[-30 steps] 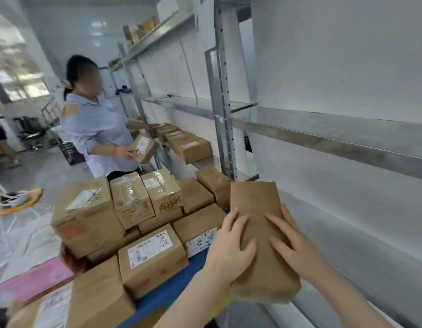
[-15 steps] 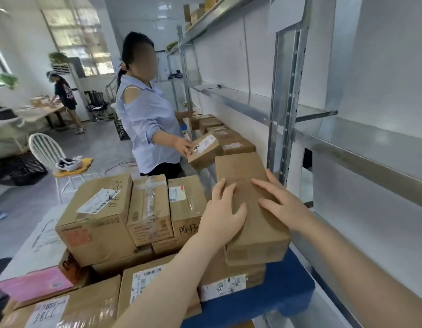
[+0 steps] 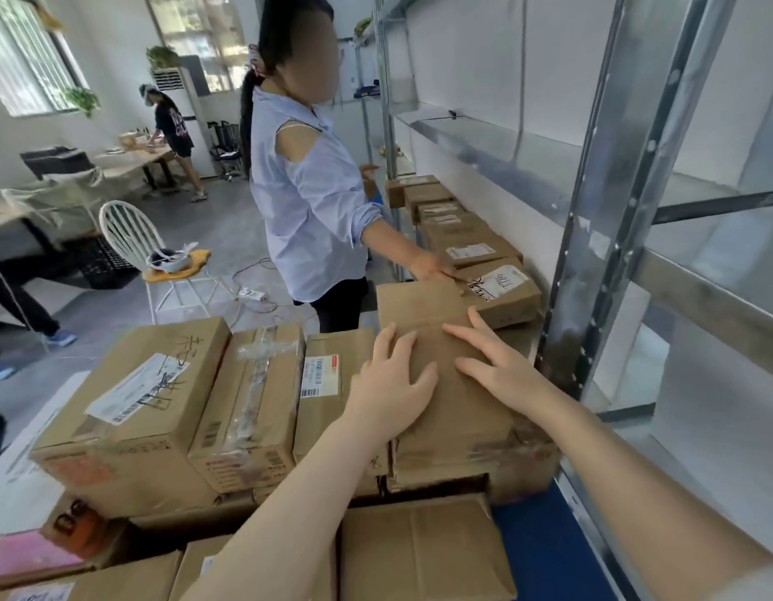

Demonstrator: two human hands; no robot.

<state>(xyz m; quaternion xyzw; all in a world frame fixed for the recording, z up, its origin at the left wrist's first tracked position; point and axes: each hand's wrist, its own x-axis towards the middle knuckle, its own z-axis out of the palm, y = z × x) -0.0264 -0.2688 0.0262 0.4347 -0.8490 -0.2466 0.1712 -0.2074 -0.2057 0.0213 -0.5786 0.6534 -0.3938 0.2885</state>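
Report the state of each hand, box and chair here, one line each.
plain box, closed, lying flat on top of other boxes.
left hand, open, fingers flat on the plain box.
right hand, open, fingers flat on the plain box.
taped box, sealed with clear tape.
labelled box, closed, in the metal rack, another person's hand at its corner.
white chair, upright, things on its seat.

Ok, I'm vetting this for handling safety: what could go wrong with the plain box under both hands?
The left hand and right hand lie flat on the plain box, fingers straight, so it could slide off the boxes beneath. Pushed forward, it might bump the other person's hand at the labelled box. The right hand could graze the metal upright nearby.
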